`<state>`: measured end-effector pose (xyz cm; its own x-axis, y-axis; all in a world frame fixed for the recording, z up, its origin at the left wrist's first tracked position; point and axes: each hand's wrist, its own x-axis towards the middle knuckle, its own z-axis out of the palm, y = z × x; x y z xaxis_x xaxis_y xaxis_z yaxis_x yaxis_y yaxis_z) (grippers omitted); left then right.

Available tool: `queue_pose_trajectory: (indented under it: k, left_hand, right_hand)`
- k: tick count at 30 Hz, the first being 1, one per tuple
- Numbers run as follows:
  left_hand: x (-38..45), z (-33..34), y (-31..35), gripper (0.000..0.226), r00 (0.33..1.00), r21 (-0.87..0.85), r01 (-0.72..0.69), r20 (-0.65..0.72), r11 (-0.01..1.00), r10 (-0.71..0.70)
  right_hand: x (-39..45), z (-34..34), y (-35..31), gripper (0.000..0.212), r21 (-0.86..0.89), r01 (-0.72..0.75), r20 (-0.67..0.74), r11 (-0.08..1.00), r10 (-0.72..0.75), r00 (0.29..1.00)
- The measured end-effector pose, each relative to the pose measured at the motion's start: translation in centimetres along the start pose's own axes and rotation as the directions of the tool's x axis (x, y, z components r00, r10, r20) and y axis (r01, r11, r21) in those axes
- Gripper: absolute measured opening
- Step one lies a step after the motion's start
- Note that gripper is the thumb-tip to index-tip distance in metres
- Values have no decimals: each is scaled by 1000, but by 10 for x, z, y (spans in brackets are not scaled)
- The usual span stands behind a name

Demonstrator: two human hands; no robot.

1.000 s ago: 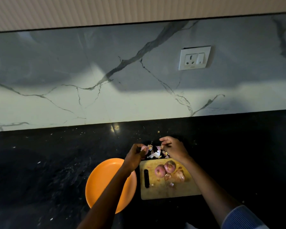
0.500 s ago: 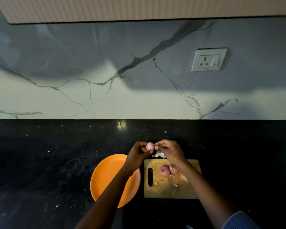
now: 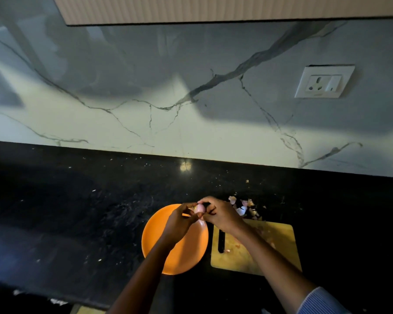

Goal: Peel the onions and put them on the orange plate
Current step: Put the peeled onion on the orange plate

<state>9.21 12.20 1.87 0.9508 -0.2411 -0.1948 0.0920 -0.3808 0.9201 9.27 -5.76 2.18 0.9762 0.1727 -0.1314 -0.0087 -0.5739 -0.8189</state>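
Note:
A small pale pink onion (image 3: 199,208) is held above the far rim of the orange plate (image 3: 159,236). My left hand (image 3: 179,222) pinches it from the left with thumb and fingers. My right hand (image 3: 220,214) curls round it from the right. The plate lies bare on the black counter. Right of it sits a wooden cutting board (image 3: 279,243); my right forearm hides the onions that lay on it.
A heap of onion skins (image 3: 244,206) lies on the black counter (image 3: 77,211) behind the board. The marble backsplash carries a white socket (image 3: 323,81) at the right. The counter's front edge runs along the bottom left.
Both hands have carried the onion left, from above the skin heap behind the board to above the plate's far rim. The camera view has shifted left too.

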Motion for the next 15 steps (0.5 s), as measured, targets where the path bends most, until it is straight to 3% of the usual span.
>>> queue_pose_trajectory:
  k: [5,10,15]
  left_hand:
    - [-10,-20,-29,27,982,88,155,-121,984,-144]
    - [-32,-40,-57,23,946,246,243,-273,938,-174]
    - [-41,-41,-60,29,945,312,236,-294,920,-143]
  right_hand:
    - [-1,33,-9,32,-177,-4,45,984,12,999]
    - [7,70,-13,31,-417,100,45,903,-89,995]
    - [11,87,-13,32,-548,103,26,830,-106,994]
